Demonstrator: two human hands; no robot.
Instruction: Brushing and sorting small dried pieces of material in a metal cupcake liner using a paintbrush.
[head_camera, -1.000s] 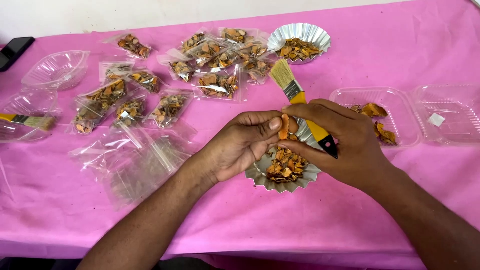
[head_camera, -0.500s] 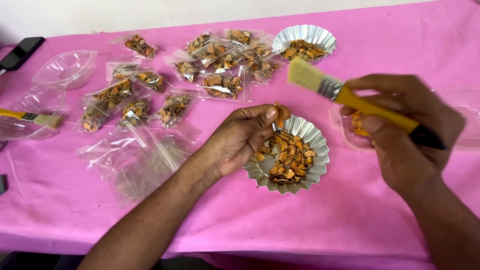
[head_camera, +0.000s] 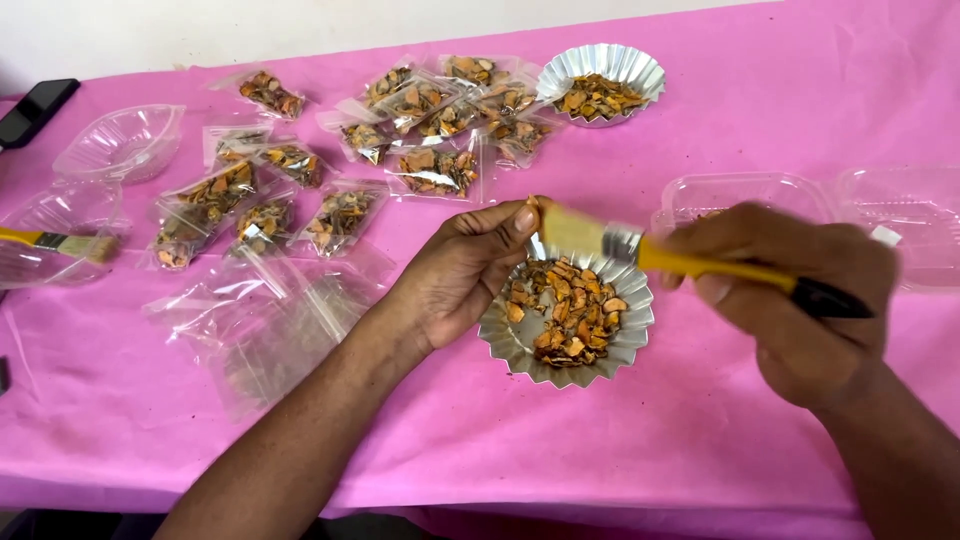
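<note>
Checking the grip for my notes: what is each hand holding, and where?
Right hand grips a brush by its yellow handle; left hand pinches a small orange piece at its fingertips.

Two bare forearms enter from the near edge. Left hand and right hand: no gloves, rings, watch or sleeves visible. Short, unpainted nails; the left thumbnail shows pale. Fine hair on the left forearm.

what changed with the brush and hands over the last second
The right hand lifted the yellow-handled brush off to the right, then swung its bristles back to the orange piece pinched in the left hand. The left hand stayed at the foil tray; the filled bags did not move.
</note>
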